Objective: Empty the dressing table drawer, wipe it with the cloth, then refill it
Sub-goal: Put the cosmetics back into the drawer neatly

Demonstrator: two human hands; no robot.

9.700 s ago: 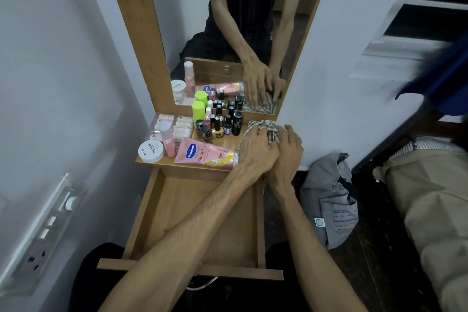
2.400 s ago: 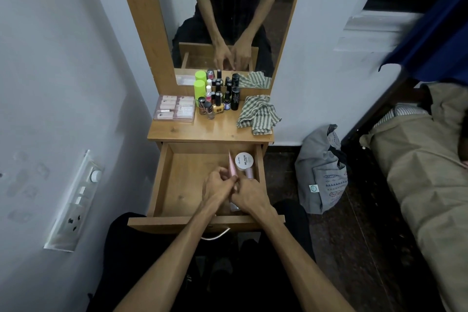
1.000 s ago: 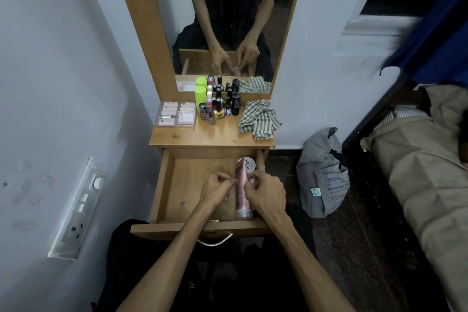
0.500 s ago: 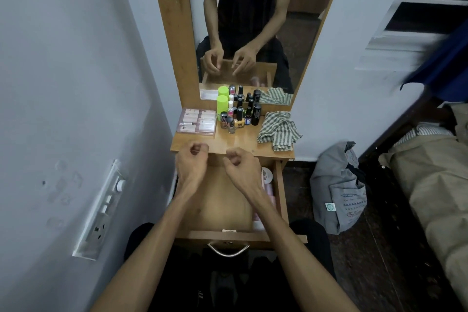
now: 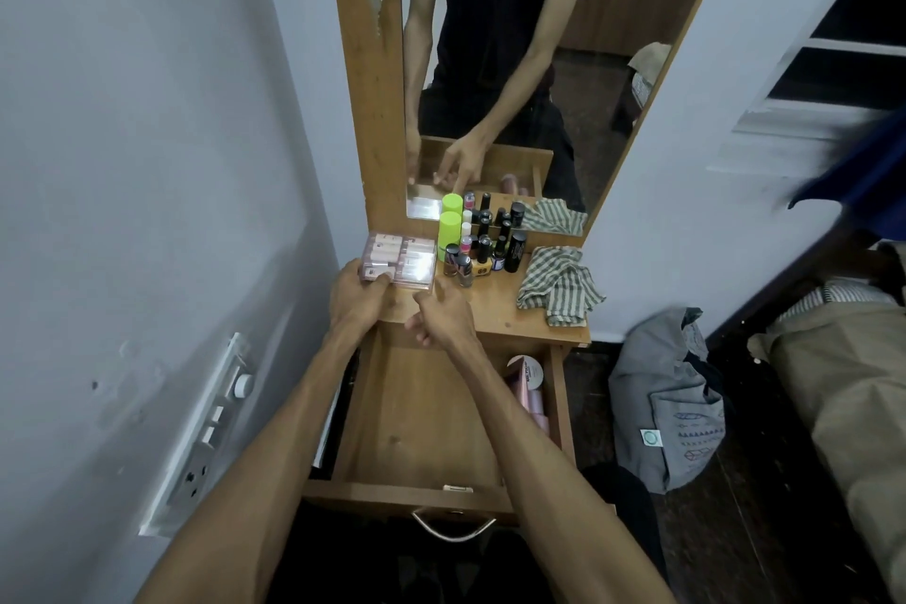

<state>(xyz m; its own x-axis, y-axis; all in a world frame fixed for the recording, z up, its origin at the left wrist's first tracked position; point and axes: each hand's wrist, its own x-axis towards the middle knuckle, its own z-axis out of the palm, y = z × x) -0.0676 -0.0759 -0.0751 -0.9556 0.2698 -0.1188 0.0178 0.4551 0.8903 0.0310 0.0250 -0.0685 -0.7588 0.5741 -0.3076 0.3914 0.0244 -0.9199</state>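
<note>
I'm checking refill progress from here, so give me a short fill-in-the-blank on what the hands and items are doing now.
1. The left hand grips the clear ____ of small bottles on the tabletop.
2. The right hand holds ____.
3. The striped cloth lies on the ____ side of the tabletop.
4. The white jar sits inside the open ____.

Missing words: box; nothing; right; drawer

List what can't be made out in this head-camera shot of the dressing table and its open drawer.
- Drawer contents: the right forearm crosses the pink tubes and white jar, so their count is unclear.
- Clear box: labels too small to read; the left hand covers its near corner.
- Right hand: blurred, touching the box or not is unclear.
- Small bottles: overlapping, uncountable.
</note>
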